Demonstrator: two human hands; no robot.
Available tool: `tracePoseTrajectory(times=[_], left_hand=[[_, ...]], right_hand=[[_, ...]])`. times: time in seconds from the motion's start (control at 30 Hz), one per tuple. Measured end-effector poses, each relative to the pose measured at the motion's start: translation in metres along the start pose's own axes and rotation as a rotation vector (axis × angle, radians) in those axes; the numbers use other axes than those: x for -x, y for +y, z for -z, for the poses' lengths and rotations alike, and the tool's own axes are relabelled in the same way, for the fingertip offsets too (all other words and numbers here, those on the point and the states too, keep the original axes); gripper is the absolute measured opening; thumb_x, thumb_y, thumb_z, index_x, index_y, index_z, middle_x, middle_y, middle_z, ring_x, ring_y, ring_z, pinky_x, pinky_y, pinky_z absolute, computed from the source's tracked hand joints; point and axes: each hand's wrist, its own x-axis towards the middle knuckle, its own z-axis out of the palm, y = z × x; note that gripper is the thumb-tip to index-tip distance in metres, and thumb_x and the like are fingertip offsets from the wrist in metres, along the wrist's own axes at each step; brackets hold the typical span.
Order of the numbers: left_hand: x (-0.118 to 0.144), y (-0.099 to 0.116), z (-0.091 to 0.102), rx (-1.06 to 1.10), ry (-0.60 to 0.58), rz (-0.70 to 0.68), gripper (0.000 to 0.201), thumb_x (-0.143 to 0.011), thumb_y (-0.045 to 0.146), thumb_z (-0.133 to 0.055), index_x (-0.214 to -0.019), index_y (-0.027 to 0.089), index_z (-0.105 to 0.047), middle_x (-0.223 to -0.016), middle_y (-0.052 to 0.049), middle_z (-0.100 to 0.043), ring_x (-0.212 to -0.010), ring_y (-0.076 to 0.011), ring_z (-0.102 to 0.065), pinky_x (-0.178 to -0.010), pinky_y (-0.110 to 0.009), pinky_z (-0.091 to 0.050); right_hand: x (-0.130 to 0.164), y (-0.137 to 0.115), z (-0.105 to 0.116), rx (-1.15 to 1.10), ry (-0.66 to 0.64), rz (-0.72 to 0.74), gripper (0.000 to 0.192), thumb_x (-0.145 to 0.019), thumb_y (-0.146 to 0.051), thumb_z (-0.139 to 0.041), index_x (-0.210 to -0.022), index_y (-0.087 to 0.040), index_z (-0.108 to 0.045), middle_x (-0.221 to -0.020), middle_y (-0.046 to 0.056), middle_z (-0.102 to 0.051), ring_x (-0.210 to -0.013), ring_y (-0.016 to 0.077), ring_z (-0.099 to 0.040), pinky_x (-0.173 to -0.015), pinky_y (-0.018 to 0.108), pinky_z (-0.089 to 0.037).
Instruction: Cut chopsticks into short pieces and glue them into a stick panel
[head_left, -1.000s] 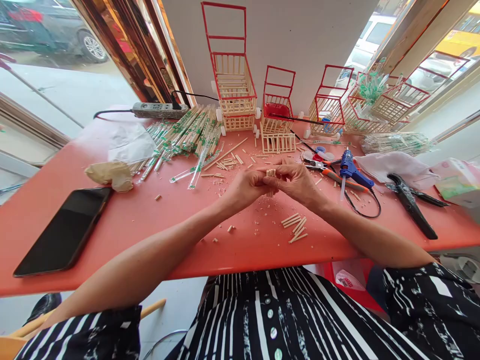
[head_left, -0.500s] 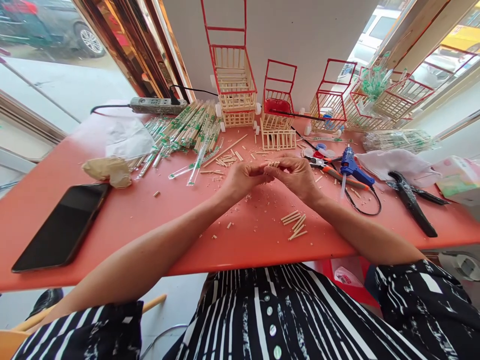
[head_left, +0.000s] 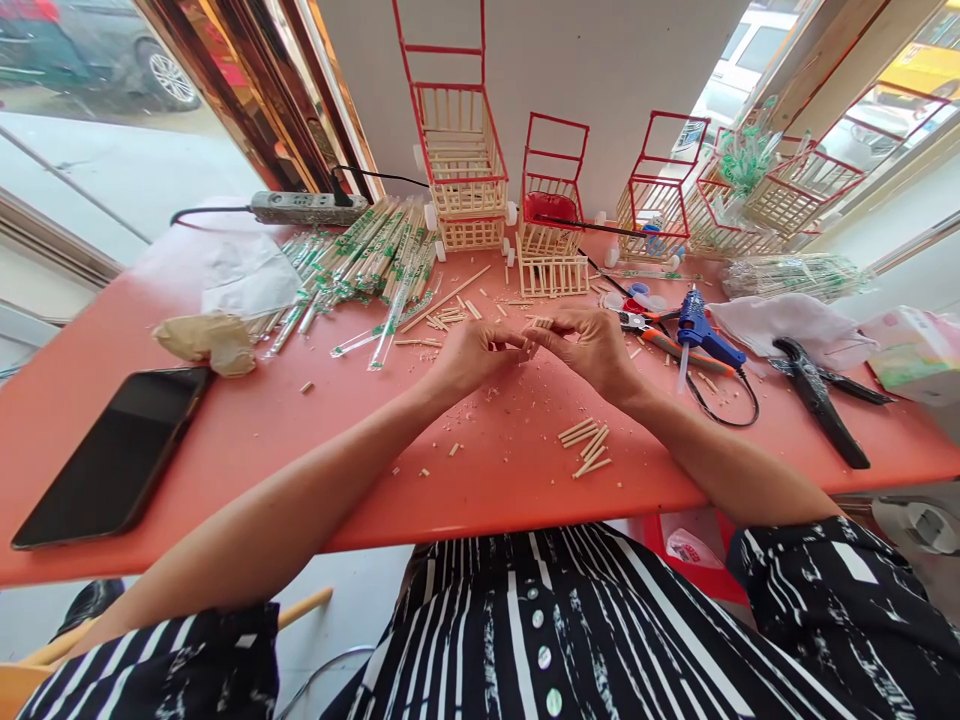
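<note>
Both hands met above the middle of the red worktop (head_left: 225, 440), fingertips drawn together. The left hand (head_left: 472, 355) was curled, thumb and forefinger pinched toward the right hand (head_left: 592, 350), whose fingers closed on a small bundle of short wooden sticks (head_left: 541, 323) held at its upper fingertips; whether the left hand actually gripped the bundle could not be told. Just below the right hand's wrist lay a loose pile of cut sticks (head_left: 589, 447). Just right of the right hand lay orange-handled pliers (head_left: 651, 338) and, past them, a blue glue gun (head_left: 699, 335). Beyond the hands a small stick fence panel (head_left: 553, 277) stood before red-framed stick carts (head_left: 459, 180). Well to the left of the left hand lay a black phone (head_left: 112, 455).
</note>
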Motion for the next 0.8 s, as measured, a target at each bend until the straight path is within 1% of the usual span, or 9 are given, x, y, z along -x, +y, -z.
tracePoseTrajectory(times=[0.1, 0.2, 0.27, 0.33, 0.43, 0.5, 0.63, 0.8], left_hand=[[-0.0002, -0.001, 0.0007, 0.001, 0.01, 0.015, 0.021, -0.075, 0.032, -0.078, -0.087, 0.02, -0.089, -0.074, -0.002, -0.079, -0.064, -0.0149, -0.062, -0.062, -0.025, -0.044], [0.0, -0.0021, 0.0003, -0.012, 0.015, 0.025, 0.019, -0.076, 0.024, -0.076, -0.089, 0.021, -0.09, -0.085, -0.004, -0.084, -0.077, -0.0204, -0.074, -0.071, -0.027, -0.052], [0.0005, -0.0029, -0.0003, -0.024, 0.017, 0.026, 0.02, -0.077, 0.021, -0.074, -0.09, 0.022, -0.09, -0.089, -0.003, -0.085, -0.083, -0.0226, -0.077, -0.077, -0.028, -0.055], [0.001, -0.0035, -0.0008, -0.041, 0.014, 0.027, 0.021, -0.078, 0.019, -0.073, -0.091, 0.022, -0.09, -0.091, -0.002, -0.086, -0.086, -0.0238, -0.079, -0.081, -0.029, -0.056], [0.0013, -0.0043, -0.0016, -0.067, 0.009, 0.034, 0.023, -0.079, 0.018, -0.073, -0.093, 0.022, -0.09, -0.09, -0.001, -0.086, -0.088, -0.0242, -0.079, -0.081, -0.028, -0.055], [0.0013, -0.0043, -0.0023, -0.075, 0.013, 0.037, 0.023, -0.079, 0.017, -0.072, -0.092, 0.023, -0.09, -0.089, 0.0, -0.085, -0.087, -0.0245, -0.079, -0.081, -0.028, -0.055], [0.0023, -0.0023, -0.0037, -0.052, 0.007, 0.022, 0.022, -0.08, 0.019, -0.072, -0.093, 0.023, -0.09, -0.092, 0.001, -0.086, -0.088, -0.0246, -0.079, -0.083, -0.029, -0.056], [0.0035, 0.0013, -0.0048, -0.054, -0.03, 0.001, 0.021, -0.082, 0.023, -0.073, -0.093, 0.023, -0.089, -0.09, 0.001, -0.086, -0.085, -0.0236, -0.078, -0.081, -0.028, -0.053]], right_hand=[[-0.0003, -0.0009, 0.0056, 0.049, 0.039, 0.015, 0.057, -0.097, -0.067, -0.063, -0.066, -0.02, -0.07, -0.069, 0.003, -0.061, -0.07, 0.0164, -0.05, -0.07, 0.032, -0.039], [-0.0008, 0.0031, 0.0063, 0.108, 0.029, -0.016, 0.061, -0.097, -0.069, -0.062, -0.062, -0.019, -0.063, -0.063, 0.001, -0.05, -0.065, 0.0149, -0.043, -0.065, 0.032, -0.033], [-0.0006, 0.0063, 0.0047, 0.128, 0.016, -0.031, 0.064, -0.098, -0.07, -0.059, -0.061, -0.018, -0.059, -0.062, 0.0, -0.045, -0.064, 0.0137, -0.04, -0.063, 0.032, -0.03], [-0.0001, 0.0082, 0.0033, 0.143, 0.013, -0.037, 0.065, -0.098, -0.072, -0.058, -0.061, -0.018, -0.057, -0.062, -0.001, -0.043, -0.064, 0.0129, -0.039, -0.063, 0.031, -0.028], [0.0012, 0.0071, 0.0031, 0.163, 0.017, -0.056, 0.067, -0.096, -0.074, -0.06, -0.059, -0.018, -0.054, -0.06, -0.001, -0.04, -0.063, 0.0123, -0.036, -0.062, 0.032, -0.025], [0.0021, 0.0047, 0.0042, 0.153, 0.013, -0.066, 0.066, -0.095, -0.073, -0.062, -0.059, -0.018, -0.053, -0.06, -0.001, -0.041, -0.064, 0.0129, -0.037, -0.062, 0.031, -0.026], [0.0026, 0.0016, 0.0066, 0.13, -0.004, -0.065, 0.06, -0.097, -0.067, -0.064, -0.062, -0.019, -0.058, -0.063, 0.0, -0.049, -0.067, 0.014, -0.041, -0.063, 0.031, -0.029], [0.0003, 0.0038, 0.0067, 0.148, -0.014, -0.059, 0.058, -0.099, -0.061, -0.062, -0.061, -0.017, -0.061, -0.062, -0.001, -0.046, -0.064, 0.0126, -0.04, -0.063, 0.031, -0.029]])
